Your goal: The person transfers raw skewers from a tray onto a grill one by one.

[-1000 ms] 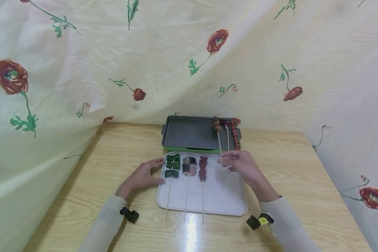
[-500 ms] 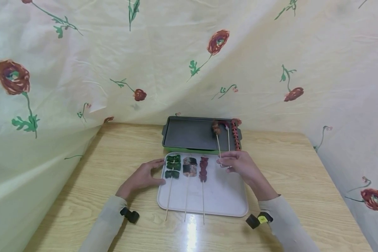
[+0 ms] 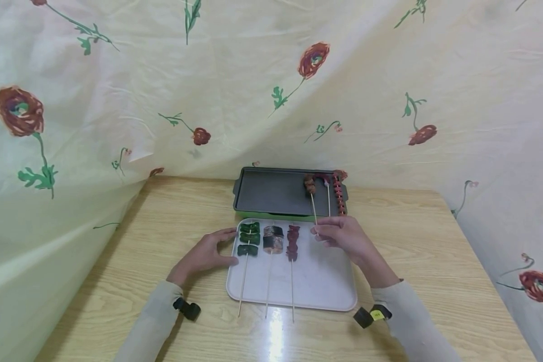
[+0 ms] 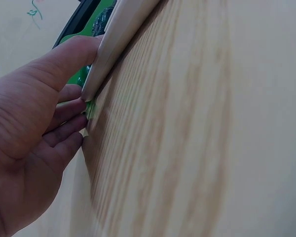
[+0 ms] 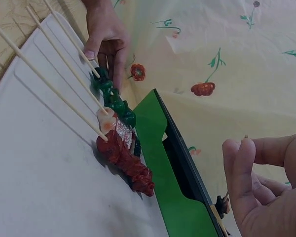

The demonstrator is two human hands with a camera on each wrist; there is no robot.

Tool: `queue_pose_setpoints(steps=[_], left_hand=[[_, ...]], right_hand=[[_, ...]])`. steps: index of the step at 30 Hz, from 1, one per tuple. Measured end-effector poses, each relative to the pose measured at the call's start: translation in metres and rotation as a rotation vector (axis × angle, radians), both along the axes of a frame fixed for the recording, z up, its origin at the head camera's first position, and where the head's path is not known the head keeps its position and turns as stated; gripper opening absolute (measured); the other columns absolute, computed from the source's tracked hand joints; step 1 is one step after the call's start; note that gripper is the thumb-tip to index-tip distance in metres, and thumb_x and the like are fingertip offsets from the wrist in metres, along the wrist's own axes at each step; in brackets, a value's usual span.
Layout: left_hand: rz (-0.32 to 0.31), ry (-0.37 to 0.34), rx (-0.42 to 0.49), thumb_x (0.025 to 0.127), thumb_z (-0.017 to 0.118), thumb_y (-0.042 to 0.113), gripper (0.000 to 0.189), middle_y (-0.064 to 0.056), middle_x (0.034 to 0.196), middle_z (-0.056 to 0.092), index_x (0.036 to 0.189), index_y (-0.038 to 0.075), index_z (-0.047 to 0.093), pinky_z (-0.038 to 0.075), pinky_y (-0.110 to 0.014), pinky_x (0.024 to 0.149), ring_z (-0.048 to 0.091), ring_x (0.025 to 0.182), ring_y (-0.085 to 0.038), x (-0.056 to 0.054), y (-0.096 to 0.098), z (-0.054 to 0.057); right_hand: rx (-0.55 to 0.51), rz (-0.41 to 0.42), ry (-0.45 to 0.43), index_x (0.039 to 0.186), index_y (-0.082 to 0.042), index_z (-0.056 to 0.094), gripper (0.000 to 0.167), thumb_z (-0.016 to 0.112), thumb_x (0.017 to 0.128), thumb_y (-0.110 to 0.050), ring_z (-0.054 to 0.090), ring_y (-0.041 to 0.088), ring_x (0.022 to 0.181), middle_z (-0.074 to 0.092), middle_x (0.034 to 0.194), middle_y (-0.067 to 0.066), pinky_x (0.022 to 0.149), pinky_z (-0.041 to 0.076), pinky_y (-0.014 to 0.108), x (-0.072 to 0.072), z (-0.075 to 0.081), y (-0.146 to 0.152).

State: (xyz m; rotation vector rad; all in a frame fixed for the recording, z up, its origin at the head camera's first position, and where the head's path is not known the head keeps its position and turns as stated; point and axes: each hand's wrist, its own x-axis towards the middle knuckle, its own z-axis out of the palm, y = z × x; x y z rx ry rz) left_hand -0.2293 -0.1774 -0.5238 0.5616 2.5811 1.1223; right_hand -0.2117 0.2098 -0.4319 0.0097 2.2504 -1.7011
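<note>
Right hand [image 3: 344, 240] pinches a brown meat stick [image 3: 309, 185].
Mid-frame, its meat is over the black pan [image 3: 271, 190]; left of centre, the loose left hand [image 3: 205, 252] touches the white tray [image 3: 319, 284].

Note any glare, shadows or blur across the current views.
Head: bright glare on the pale wood-grain table below the white rectangular tray; left wrist: table grain soft toward the right, dark shadow along the tray's edge; right wrist: dark-red meat skewer casts a shadow on the tray.

The brown-chunked skewer [image 3: 309, 185] slants over the right part of the black griddle [image 3: 271, 192], its pale stick pointing near, toward the rounded white tray [image 3: 321, 284].
</note>
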Motion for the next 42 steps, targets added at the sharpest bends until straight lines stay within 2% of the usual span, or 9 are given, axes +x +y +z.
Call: queue_pose_setpoints(steps=[9,18,29,35,42], left_hand=[[-0.004,0.005,-0.001,0.083,0.086,0.038,0.08,-0.008,0.16,0.043,0.151,0.013,0.052,0.031,-0.051,0.124,0.034,0.15,-0.032,0.0,0.001,0.003],[-0.003,0.015,-0.001,0.083,0.086,0.037,0.079,-0.009,0.16,0.043,0.15,0.012,0.052,0.032,-0.051,0.123,0.035,0.15,-0.033,0.001,0.002,0.002],[-0.006,0.016,0.016,0.082,0.086,0.039,0.08,-0.009,0.16,0.043,0.15,0.012,0.052,0.032,-0.051,0.123,0.035,0.15,-0.033,0.0,0.001,-0.001],[0.0,0.008,0.015,0.082,0.086,0.039,0.081,-0.008,0.16,0.043,0.15,0.013,0.052,0.033,-0.051,0.123,0.036,0.15,-0.032,0.001,0.002,-0.002],[0.005,0.01,0.019,0.081,0.087,0.038,0.08,-0.008,0.16,0.043,0.15,0.013,0.052,0.033,-0.051,0.122,0.036,0.15,-0.032,0.002,0.002,-0.002]], right_hand=[[0.046,-0.004,-0.01,0.133,0.007,0.062,0.046,0.062,0.103,-0.027,0.074,0.019,0.094,0.074,0.119,0.017,0.077,0.063,0.031,0.013,0.004,-0.002],[0.04,-0.001,0.002,0.135,0.009,0.059,0.047,0.062,0.103,-0.024,0.076,0.026,0.092,0.07,0.123,0.023,0.071,0.064,0.031,0.026,-0.002,-0.005],[0.027,-0.002,-0.011,0.138,0.009,0.056,0.047,0.059,0.104,-0.024,0.076,0.028,0.095,0.068,0.129,0.021,0.074,0.065,0.035,0.041,-0.005,-0.006],[0.046,0.005,0.046,0.135,0.008,0.059,0.042,0.061,0.103,-0.019,0.075,0.028,0.094,0.067,0.129,0.023,0.071,0.065,0.036,0.061,0.003,-0.012],[0.036,0.039,0.08,0.129,0.006,0.064,0.036,0.063,0.101,-0.017,0.073,0.022,0.088,0.073,0.117,0.018,0.067,0.064,0.034,0.087,0.008,-0.021]])
